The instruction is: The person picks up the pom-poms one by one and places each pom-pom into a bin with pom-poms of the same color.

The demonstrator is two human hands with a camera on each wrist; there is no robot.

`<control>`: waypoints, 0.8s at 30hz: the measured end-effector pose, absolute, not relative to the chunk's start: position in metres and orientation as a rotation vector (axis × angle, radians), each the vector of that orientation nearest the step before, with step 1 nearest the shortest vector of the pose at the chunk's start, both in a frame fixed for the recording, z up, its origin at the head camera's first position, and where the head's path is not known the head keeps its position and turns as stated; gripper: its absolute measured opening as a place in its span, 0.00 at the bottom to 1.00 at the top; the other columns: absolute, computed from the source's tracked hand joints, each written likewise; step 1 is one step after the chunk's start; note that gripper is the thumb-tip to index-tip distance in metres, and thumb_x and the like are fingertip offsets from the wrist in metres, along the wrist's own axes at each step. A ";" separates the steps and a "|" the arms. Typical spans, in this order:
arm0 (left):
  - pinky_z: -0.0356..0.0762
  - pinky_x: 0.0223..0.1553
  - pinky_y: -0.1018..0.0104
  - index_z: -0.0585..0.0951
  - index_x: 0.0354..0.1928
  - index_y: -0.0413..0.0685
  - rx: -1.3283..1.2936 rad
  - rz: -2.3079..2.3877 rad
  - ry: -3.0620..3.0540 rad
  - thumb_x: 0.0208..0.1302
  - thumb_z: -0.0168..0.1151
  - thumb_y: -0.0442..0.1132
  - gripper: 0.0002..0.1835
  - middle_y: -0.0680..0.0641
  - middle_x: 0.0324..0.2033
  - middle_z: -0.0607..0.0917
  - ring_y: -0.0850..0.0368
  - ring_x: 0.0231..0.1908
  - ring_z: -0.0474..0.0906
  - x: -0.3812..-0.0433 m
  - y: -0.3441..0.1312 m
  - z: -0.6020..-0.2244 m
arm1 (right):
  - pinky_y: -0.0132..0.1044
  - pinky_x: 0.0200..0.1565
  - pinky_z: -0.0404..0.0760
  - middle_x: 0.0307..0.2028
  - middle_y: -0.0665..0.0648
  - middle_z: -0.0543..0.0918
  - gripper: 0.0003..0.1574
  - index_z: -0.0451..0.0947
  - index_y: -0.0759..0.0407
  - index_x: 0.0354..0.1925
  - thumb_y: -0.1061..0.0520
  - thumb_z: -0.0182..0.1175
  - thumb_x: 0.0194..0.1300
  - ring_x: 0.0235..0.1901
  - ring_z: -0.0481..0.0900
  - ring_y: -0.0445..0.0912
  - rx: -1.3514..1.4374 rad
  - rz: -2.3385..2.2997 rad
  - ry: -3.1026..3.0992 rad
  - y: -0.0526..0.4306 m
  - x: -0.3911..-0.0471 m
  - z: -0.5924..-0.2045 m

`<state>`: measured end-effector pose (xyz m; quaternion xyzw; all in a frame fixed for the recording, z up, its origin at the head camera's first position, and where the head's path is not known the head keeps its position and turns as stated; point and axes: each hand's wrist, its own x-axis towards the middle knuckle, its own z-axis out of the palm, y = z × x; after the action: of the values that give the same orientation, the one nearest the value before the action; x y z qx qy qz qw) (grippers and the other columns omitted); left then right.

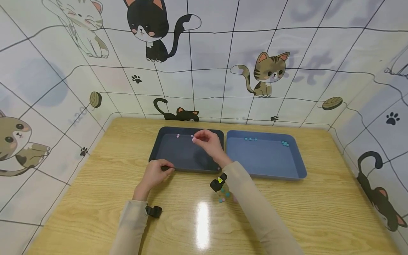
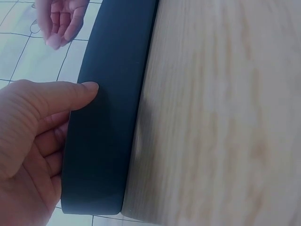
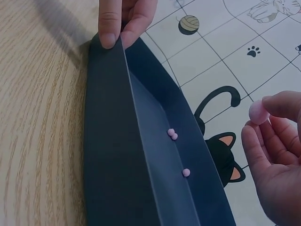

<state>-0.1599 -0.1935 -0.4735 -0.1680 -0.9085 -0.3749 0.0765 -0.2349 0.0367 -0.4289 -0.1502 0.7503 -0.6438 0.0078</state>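
My right hand [image 1: 208, 143] is above the dark grey tray [image 1: 183, 167] and pinches a small pink ball [image 3: 258, 113] between thumb and fingertips. With my left hand [image 1: 156, 173] I hold the near wall of that tray; in the left wrist view the thumb [image 2: 87, 92] lies on its outer face and the fingers reach behind the rim. Several pink balls lie in the dark tray, among them a touching pair [image 1: 177, 136] by its far wall. What lies directly beneath my right hand is partly hidden.
A blue tray [image 1: 264, 173] stands just right of the dark one, with several teal balls [image 1: 285, 143] along its far side. Loose teal and pink balls [image 1: 227, 194] lie on the wooden table [image 1: 178, 219] near my right wrist, partly covered by the forearm. A cat-print sheet [image 1: 210, 85] surrounds the table.
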 end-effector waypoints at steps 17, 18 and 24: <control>0.79 0.36 0.57 0.86 0.29 0.39 -0.501 -1.128 -2.714 0.53 0.69 0.32 0.03 0.48 0.28 0.85 0.53 0.31 0.82 -0.160 -0.192 -0.472 | 0.34 0.42 0.78 0.38 0.60 0.81 0.10 0.78 0.66 0.41 0.65 0.63 0.60 0.36 0.79 0.46 -0.362 -2.027 2.321 0.036 -0.244 -0.438; 0.79 0.36 0.57 0.86 0.29 0.39 -0.501 -1.130 -2.714 0.53 0.69 0.33 0.03 0.48 0.28 0.85 0.53 0.31 0.82 -0.160 -0.192 -0.472 | 0.34 0.42 0.78 0.38 0.59 0.81 0.10 0.78 0.66 0.41 0.65 0.63 0.60 0.37 0.79 0.46 -0.355 -2.027 2.325 0.036 -0.244 -0.438; 0.79 0.36 0.56 0.86 0.28 0.39 -0.505 -1.131 -2.706 0.52 0.70 0.32 0.03 0.48 0.28 0.85 0.52 0.31 0.82 -0.160 -0.192 -0.473 | 0.36 0.43 0.78 0.40 0.59 0.81 0.11 0.78 0.66 0.42 0.63 0.63 0.60 0.39 0.79 0.47 -0.332 -2.025 2.326 0.039 -0.243 -0.436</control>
<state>-0.1596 -0.1922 -0.4729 -0.1691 -0.9062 -0.3787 0.0826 -0.2427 0.0393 -0.4357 -0.1069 0.7497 -0.6528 0.0199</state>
